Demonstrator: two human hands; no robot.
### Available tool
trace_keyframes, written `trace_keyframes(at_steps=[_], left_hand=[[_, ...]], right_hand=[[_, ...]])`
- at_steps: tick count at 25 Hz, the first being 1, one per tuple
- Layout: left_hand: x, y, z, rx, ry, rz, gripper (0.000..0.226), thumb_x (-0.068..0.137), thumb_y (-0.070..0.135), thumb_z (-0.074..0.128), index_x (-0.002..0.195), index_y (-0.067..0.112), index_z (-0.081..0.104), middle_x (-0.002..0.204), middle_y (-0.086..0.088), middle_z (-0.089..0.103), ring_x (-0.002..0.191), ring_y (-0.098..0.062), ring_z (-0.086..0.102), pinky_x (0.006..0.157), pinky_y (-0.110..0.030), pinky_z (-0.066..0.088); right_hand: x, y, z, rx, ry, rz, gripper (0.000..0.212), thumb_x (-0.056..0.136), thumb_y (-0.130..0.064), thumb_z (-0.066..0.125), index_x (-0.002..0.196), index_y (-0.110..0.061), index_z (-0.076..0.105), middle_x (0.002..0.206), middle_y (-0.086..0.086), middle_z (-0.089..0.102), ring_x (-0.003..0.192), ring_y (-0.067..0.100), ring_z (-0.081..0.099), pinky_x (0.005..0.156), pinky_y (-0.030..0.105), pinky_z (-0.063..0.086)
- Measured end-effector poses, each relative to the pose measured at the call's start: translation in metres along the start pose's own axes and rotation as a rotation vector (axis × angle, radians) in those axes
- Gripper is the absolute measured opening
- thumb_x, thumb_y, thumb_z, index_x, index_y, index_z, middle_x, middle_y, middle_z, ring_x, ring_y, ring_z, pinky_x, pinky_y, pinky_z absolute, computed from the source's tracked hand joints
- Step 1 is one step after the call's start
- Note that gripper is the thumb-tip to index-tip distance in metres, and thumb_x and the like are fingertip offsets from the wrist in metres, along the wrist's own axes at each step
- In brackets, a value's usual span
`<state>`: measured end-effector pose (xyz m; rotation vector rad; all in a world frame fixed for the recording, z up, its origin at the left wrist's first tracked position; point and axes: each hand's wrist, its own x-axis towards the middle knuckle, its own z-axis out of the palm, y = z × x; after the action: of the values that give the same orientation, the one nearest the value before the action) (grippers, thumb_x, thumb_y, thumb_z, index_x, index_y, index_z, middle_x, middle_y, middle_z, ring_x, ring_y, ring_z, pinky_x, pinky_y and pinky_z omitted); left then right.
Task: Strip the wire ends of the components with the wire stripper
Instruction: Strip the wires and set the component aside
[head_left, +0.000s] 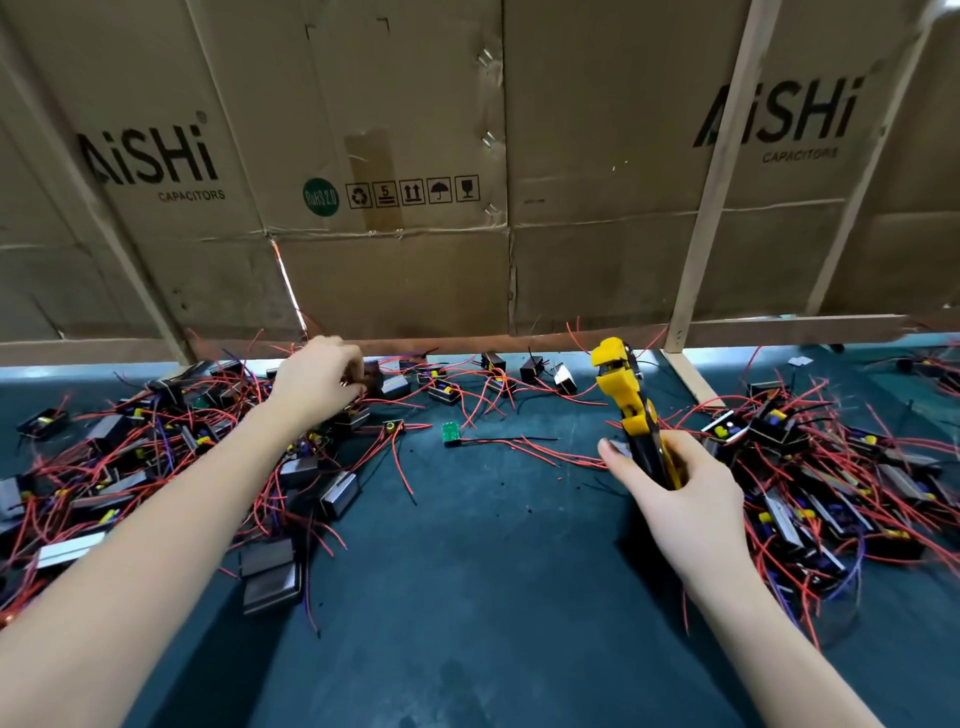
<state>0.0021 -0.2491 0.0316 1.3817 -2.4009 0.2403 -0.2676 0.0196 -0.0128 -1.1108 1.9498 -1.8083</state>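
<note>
Head view: the person works at a dark teal bench mat (467, 597), backed by flattened cardboard sheets (395, 156) printed "AiSHi CAPACITORS" and braced by pale wooden battens (711, 208). The right hand (675, 483) is raised over the mat right of centre, fingers curled round the black-and-yellow handles of the wire stripper (626, 405); the tool stands nearly upright, its yellow head at the top, tilted slightly left, clear of any wire as far as can be seen. The left hand (317, 379) is stretched out to the far edge of the left pile, fingers curled down and pinching a small dark component (373, 378); its wires are lost among the others. Left pile of components (156, 457): black rectangular housings with red and black leads, tangled, spread from the left edge toward centre. Right pile of components (831, 483): same kind, equally tangled, just beside the right hand. Between the two piles, a small green circuit board (451, 433) lies flat with red and black leads trailing right. A few loose units sit along the back edge under the cardboard.
</note>
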Motion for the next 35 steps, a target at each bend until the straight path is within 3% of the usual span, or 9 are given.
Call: trace_keyframes(at_steps=[4,8,11,15,20,25,27,30,35], left_hand=[[0.003,0.014,-0.04,-0.739,0.188,-0.19,0.011,0.086,0.014,0.073,0.091,0.007,0.067,0.095,-0.01,0.065,0.088,-0.02,0.056,0.081,-0.029,0.042],[-0.016,0.039,-0.094,-1.167,0.249,-0.1,0.018,0.084,0.014,0.075,0.09,0.021,0.059,0.08,-0.004,0.067,0.069,-0.01,0.06,0.059,-0.015,0.045],[-0.05,0.066,-0.092,-0.905,0.03,-0.077,0.036,0.075,0.026,0.083,0.094,0.021,0.052,0.065,0.0,0.072,0.055,-0.005,0.061,0.051,-0.013,0.044],[-0.098,0.102,-0.035,-0.471,-0.275,-0.071,0.03,0.071,0.035,0.082,0.08,0.024,0.055,0.06,0.006,0.066,0.054,-0.006,0.058,0.056,-0.023,0.04],[-0.119,0.097,0.001,-0.547,-0.375,-0.168,0.042,0.074,0.044,0.08,0.098,0.022,0.054,0.066,0.001,0.068,0.054,-0.005,0.058,0.054,-0.022,0.041],[-0.117,0.08,-0.013,-0.846,-0.263,-0.255,0.038,0.097,0.039,0.055,0.074,0.009,0.061,0.048,-0.006,0.062,0.035,-0.022,0.051,0.037,-0.018,0.034],[-0.122,0.073,-0.034,-0.995,-0.51,-0.156,0.057,0.092,0.058,0.052,0.066,0.009,0.068,0.045,-0.009,0.059,0.03,-0.019,0.043,0.035,-0.016,0.026],[-0.139,0.095,-0.048,-0.856,-1.043,0.145,0.055,0.081,0.065,0.061,0.079,0.012,0.074,0.048,-0.005,0.061,0.03,-0.012,0.044,0.035,-0.015,0.025],[-0.156,0.15,-0.037,-0.881,-1.168,0.347,0.038,0.093,0.036,0.064,0.08,0.0,0.066,0.051,-0.001,0.06,0.034,-0.006,0.049,0.037,-0.014,0.037]], right_hand=[[0.001,0.001,0.0,-0.016,-0.001,-0.005,0.027,0.073,-0.045,0.079,0.078,-0.021,0.068,0.073,-0.009,0.063,0.062,-0.001,0.049,0.057,0.006,0.037],[0.0,0.002,0.0,-0.018,-0.012,-0.018,0.026,0.072,-0.045,0.08,0.079,-0.022,0.069,0.073,-0.005,0.065,0.066,0.005,0.052,0.058,0.006,0.037],[0.0,0.001,0.001,-0.046,-0.011,-0.02,0.026,0.072,-0.044,0.081,0.081,-0.022,0.069,0.071,-0.006,0.066,0.069,0.004,0.054,0.059,0.006,0.037],[-0.005,0.0,0.002,-0.068,-0.03,-0.039,0.022,0.073,-0.04,0.082,0.083,-0.025,0.068,0.075,-0.021,0.066,0.073,-0.006,0.055,0.064,0.002,0.037],[-0.008,-0.001,0.004,-0.067,-0.045,-0.092,0.019,0.073,-0.032,0.083,0.08,-0.028,0.066,0.071,-0.03,0.064,0.069,-0.012,0.057,0.067,0.001,0.038],[-0.007,0.001,0.004,-0.115,-0.045,-0.121,0.02,0.072,-0.036,0.082,0.08,-0.028,0.066,0.076,-0.026,0.065,0.074,-0.008,0.058,0.066,0.001,0.037],[-0.007,0.002,0.004,-0.121,-0.045,-0.129,0.02,0.072,-0.037,0.082,0.08,-0.028,0.066,0.076,-0.027,0.065,0.074,-0.009,0.057,0.066,0.001,0.037],[-0.007,0.002,0.005,-0.117,-0.041,-0.13,0.02,0.073,-0.035,0.083,0.08,-0.028,0.066,0.074,-0.027,0.065,0.071,-0.01,0.056,0.067,0.001,0.037],[-0.009,0.002,0.005,-0.13,-0.051,-0.153,0.019,0.073,-0.033,0.083,0.078,-0.031,0.065,0.074,-0.029,0.065,0.073,-0.011,0.058,0.066,0.0,0.036]])
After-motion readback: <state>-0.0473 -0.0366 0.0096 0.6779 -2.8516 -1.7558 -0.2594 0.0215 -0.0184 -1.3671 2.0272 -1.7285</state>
